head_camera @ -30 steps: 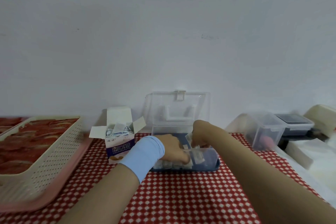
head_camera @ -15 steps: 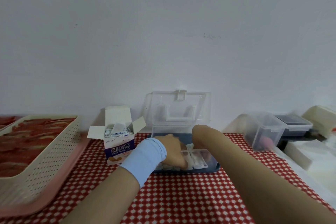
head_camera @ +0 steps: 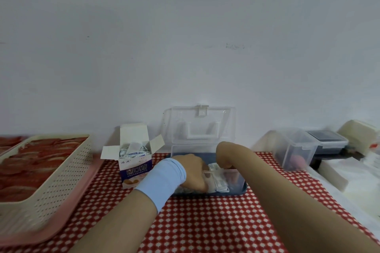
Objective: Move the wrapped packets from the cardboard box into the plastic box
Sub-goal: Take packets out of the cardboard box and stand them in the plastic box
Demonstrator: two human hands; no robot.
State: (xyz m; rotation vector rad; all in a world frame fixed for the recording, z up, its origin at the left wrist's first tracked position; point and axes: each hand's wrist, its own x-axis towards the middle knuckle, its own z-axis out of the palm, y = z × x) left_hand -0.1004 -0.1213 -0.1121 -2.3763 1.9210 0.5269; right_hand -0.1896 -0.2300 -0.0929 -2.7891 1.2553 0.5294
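White wall behind, red-and-white checked tablecloth (head_camera: 205, 222) on the table. Clear plastic box (head_camera: 238, 178) sits centre with its lid (head_camera: 199, 127) swung up against the wall, probably so both hands get in freely. Left hand (head_camera: 191, 170), blue wristband (head_camera: 162, 181) on the wrist, is down inside the box, fingers curled over the packets there; looks like pressing or squaring the stack, but a real pinch can't be told. Right hand (head_camera: 225, 160) dips in from the far right side, fist-like, fingertips hidden behind the wall of the box, so its grip can't be told either.

Wrapped packets (head_camera: 219, 181) in the box: small flat white sachets with blue print, standing on edge in a loose row, some leaning. More packets (head_camera: 133, 151) poke out of the cardboard box (head_camera: 135, 170) just left of the plastic one, flaps open, kept close for short reaches. So the task is partway done. Cream perforated basket (head_camera: 61, 170) far left, small clear container (head_camera: 296, 150) right; both untouched.
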